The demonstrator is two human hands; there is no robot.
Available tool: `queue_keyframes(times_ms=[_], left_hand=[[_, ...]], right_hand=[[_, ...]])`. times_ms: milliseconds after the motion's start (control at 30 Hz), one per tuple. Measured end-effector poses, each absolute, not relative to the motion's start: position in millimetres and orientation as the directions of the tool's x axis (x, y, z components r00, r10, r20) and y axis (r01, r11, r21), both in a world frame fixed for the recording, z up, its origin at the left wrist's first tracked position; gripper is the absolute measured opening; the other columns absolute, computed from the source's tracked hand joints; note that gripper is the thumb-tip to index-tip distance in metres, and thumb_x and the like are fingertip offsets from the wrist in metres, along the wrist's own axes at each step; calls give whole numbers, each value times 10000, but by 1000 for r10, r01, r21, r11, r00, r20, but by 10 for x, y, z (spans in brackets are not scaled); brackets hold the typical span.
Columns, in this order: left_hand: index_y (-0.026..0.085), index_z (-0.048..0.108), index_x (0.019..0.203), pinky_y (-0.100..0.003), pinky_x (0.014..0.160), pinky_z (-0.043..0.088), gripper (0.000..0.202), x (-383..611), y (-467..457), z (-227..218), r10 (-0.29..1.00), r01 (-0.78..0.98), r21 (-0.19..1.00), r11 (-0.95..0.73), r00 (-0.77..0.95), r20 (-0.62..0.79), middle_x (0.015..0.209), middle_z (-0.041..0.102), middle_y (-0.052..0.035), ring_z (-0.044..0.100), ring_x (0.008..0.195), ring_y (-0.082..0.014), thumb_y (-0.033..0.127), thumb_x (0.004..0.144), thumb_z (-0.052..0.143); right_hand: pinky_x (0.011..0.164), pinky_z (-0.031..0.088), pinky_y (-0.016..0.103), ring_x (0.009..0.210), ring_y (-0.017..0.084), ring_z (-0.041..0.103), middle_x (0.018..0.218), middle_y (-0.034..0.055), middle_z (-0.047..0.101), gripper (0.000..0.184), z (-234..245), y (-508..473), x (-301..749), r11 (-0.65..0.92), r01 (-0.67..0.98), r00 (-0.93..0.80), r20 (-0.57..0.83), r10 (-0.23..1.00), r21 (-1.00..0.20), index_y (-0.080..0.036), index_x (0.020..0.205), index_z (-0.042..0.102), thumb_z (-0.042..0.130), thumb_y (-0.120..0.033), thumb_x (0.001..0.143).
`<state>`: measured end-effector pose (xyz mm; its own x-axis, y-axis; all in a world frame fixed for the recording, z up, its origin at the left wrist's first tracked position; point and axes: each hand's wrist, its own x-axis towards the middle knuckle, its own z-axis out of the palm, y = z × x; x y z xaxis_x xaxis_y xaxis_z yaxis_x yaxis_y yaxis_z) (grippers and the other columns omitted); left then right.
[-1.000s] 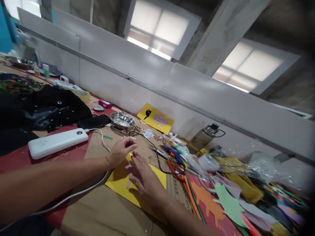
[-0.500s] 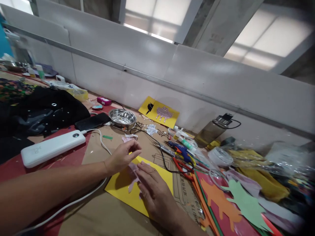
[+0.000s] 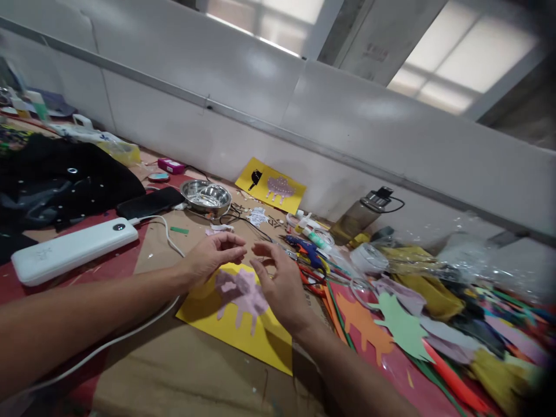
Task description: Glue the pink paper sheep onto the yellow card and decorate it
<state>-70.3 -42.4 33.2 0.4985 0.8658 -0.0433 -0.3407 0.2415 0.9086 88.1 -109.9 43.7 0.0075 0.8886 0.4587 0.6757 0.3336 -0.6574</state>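
Note:
A yellow card [image 3: 208, 313] lies on the brown cardboard table top in front of me. On it rests a pale purple paper cut-out [image 3: 243, 292] with several drooping legs. My left hand [image 3: 211, 258] hovers just above the card's far left corner, fingers curled, thumb and forefinger nearly pinched, with nothing visible in them. My right hand [image 3: 280, 284] is lifted over the card's right side, fingers loosely bent and apart, empty. The fingertips of both hands almost meet above the cut-out.
A white power bank [image 3: 65, 252] with its cable lies at the left by a black phone [image 3: 147, 202] and black cloth [image 3: 56, 179]. Behind are a steel bowl [image 3: 206, 197], a finished yellow card [image 3: 271, 185], scissors [image 3: 310, 269], a bottle [image 3: 360, 217]. Coloured paper shapes [image 3: 399, 330] pile at right.
My right hand has lifted off the yellow card, uncovering the purple cut-out lying flat on it. My left hand moved slightly right. The camera has shifted down and left.

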Motion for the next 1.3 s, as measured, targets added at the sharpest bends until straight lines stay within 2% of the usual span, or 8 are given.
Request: queue_keyframes(times_ms=[133,500,667,867,967,1067,1167,1300], left_hand=[[140,635,835,-224,658,452,337,-713,-405,302,866,-333,924,188,500,4,698,661,17,592,643,-88,268,601,840],[126,611,791,-229,611,469,329,-723,-386,204,884,-253,963,93,467,38,651,662,12,604,605,-97,265,597,838],[126,603,798,-246,671,505,339,-694,-366,214,921,-321,932,167,388,-31,677,667,3,621,622,-103,230,582,841],[124,622,791,-221,638,477,230,-807,-149,358,977,-443,893,80,214,19,707,659,-29,600,633,-100,303,703,736],[139,636,763,-205,580,422,194,-1001,162,602,965,-284,942,-176,137,222,656,624,-8,550,589,-92,331,763,662],[143,680,733,-224,578,388,214,-1196,659,867,883,272,840,-469,166,439,654,644,-29,538,600,-116,335,801,615],[164,729,798,-247,666,412,163,-1271,1205,1007,926,683,639,-355,164,339,756,710,-62,607,745,-180,290,775,628],[136,690,605,-301,789,428,102,-1165,1699,918,965,723,646,-245,119,233,747,710,-137,630,919,-298,218,609,749]], right_hand=[[768,476,330,848,195,627,877,49,700,64,474,-971,838,382,764,-79,512,855,-520,-197,887,648,589,-215,872],[657,389,289,729,194,558,713,44,620,140,410,-895,793,400,897,-215,603,768,-190,-190,683,558,545,-77,766],[613,363,279,669,174,512,674,28,563,144,404,-872,744,413,889,-200,642,740,-198,-206,666,477,503,-71,711],[605,375,262,650,152,499,684,2,522,103,471,-1089,813,434,811,-156,571,806,-391,-216,720,435,448,-121,759],[598,381,278,652,163,497,711,12,514,118,487,-1209,942,325,820,-75,475,877,-471,-219,766,416,360,-211,869],[622,397,295,673,173,505,728,21,516,208,448,-1308,1051,258,810,-5,434,901,-526,-222,772,413,290,-288,928],[625,403,291,676,170,515,728,21,528,241,377,-1390,1092,234,797,24,416,909,-557,-222,764,425,301,-324,942],[582,393,263,645,153,508,711,13,529,219,302,-1447,1091,266,801,-27,410,912,-537,-215,759,453,354,-305,933]])
